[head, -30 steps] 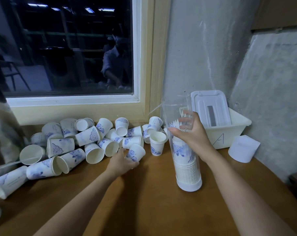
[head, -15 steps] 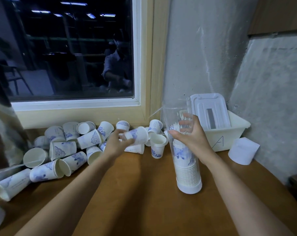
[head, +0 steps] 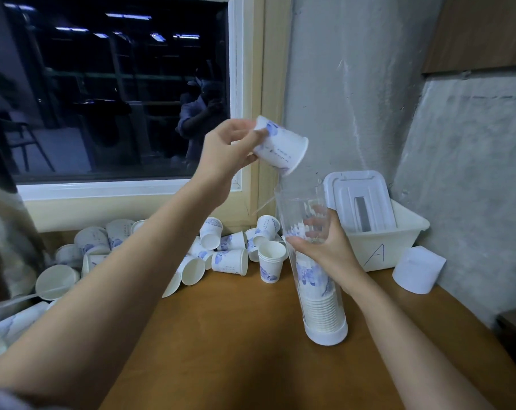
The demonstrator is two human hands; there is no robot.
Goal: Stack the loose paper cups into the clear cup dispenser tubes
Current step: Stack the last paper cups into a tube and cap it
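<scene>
A clear dispenser tube (head: 316, 279) stands upright on the wooden table, with a stack of white and blue paper cups inside its lower half. My right hand (head: 324, 247) grips the tube around its upper part. My left hand (head: 227, 152) holds one paper cup (head: 281, 146) tilted mouth-down, just above and left of the tube's open top. Several loose paper cups (head: 209, 250) lie heaped on the table below the window.
A white bin (head: 387, 247) marked "A", with a lid leaning in it, stands against the wall to the right of the tube. A white cap (head: 418, 272) lies beside it. One cup (head: 271, 261) stands upright left of the tube. Window and wall close the back.
My left hand picked a cup from the pile and lifted it up and right to just above the tube's mouth. My right hand kept its grip on the tube.
</scene>
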